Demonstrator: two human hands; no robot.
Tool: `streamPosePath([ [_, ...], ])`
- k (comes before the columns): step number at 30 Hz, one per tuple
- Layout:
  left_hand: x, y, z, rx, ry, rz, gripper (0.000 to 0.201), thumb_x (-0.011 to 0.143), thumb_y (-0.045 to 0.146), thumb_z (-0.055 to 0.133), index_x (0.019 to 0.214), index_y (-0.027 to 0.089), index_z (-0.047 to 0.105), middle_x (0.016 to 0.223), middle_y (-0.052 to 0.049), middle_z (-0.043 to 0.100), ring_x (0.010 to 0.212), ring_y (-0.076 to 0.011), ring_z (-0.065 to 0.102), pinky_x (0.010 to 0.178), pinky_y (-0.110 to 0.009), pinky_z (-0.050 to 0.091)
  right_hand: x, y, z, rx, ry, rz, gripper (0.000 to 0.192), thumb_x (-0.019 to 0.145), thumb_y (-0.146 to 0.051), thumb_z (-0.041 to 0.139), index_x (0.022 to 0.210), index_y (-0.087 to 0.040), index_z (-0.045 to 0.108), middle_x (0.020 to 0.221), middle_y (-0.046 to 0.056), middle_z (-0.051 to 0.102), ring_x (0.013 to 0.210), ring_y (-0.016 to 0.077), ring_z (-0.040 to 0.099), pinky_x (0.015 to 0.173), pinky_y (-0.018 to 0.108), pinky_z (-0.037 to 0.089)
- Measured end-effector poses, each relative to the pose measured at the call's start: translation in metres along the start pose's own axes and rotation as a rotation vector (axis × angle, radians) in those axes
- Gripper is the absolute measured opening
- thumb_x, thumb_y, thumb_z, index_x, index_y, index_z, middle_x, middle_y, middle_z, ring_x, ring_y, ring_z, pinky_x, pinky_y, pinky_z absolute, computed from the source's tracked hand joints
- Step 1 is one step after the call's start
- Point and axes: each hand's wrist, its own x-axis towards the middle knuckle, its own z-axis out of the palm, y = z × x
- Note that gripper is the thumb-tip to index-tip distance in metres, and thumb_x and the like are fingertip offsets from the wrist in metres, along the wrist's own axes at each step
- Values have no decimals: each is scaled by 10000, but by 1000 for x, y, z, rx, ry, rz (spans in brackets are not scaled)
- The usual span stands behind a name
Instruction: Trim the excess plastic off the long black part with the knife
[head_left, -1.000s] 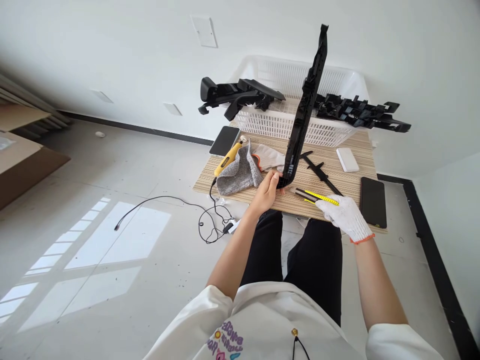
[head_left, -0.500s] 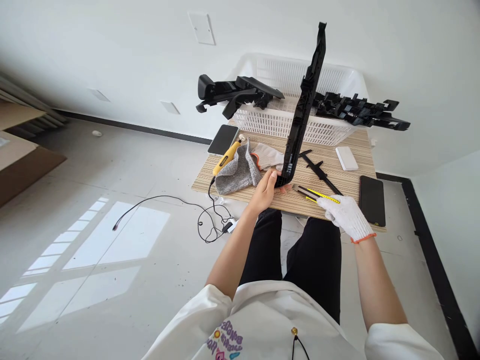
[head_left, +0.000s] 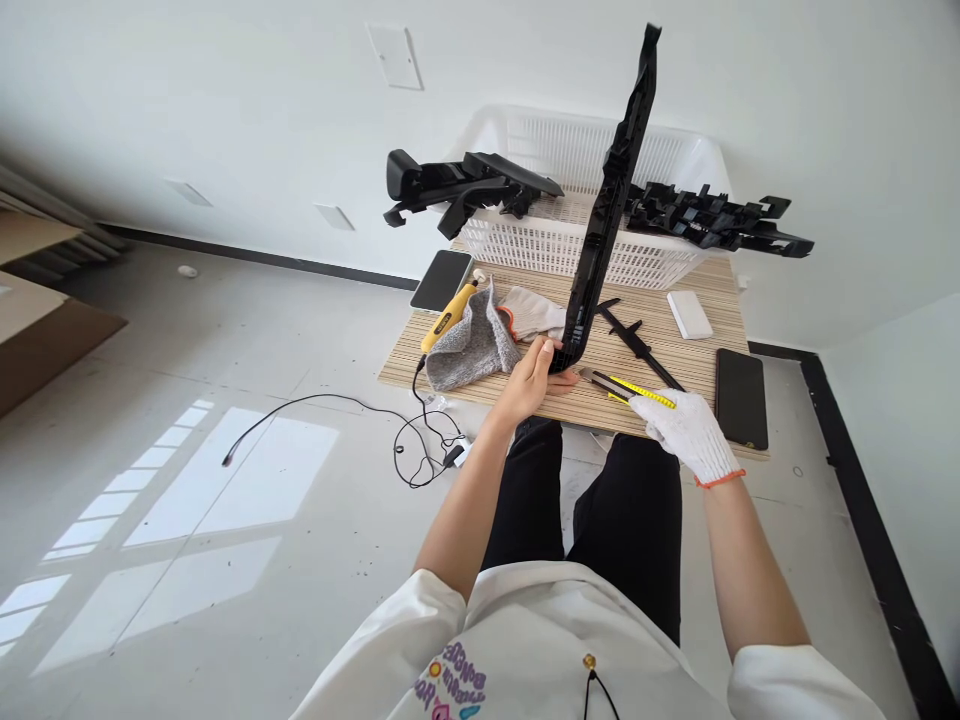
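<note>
Black plastic trim strip, long and ribbed, stands nearly upright with its lower curved end resting on the table and its top leaning slightly right, reaching up in front of the white wall. The bare left hand grasps that lower end, fingers wrapped around it at the table's near edge. Just to the right, the right hand, in a white knit glove with an orange cuff, is clenched around a yellow utility knife, whose blade end points left toward the foot of the strip, close to it; whether blade and plastic touch I cannot tell.

Behind the knife, a thin black plastic piece lies flat on the striped wooden top. Left of the strip lie a grey cloth, a spare white glove, a yellow corded tool and a dark phone. On the right side sit a small white block and a second dark phone. At the far edge stands a white plastic basket with more black plastic parts laid across its rim. The tool's black cable trails over the pale floor.
</note>
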Motion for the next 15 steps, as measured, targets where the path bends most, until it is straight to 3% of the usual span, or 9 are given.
streamPosePath([
  [5,1,-1,0,9,14,2,496,967,723,488,1090,244,528,714,-28,675,787,-258,784,701,-403,666,-10,-13,7,204,74,316,264,755,-441,747,830,-189,732,647,54,632,549,157,531,439,261,347],
  [9,0,-1,0,-2,14,-3,483,978,705,489,1092,237,531,739,-33,680,819,-261,790,728,-409,672,-15,-17,8,281,99,385,337,800,-509,729,840,-175,703,535,-11,522,459,109,424,396,240,296],
  [15,0,0,0,-22,24,-16,462,996,675,484,1100,228,540,761,-35,703,935,-298,799,865,-488,668,-15,-18,6,336,120,435,364,769,-492,764,885,-151,711,519,-26,515,433,83,385,368,211,262],
])
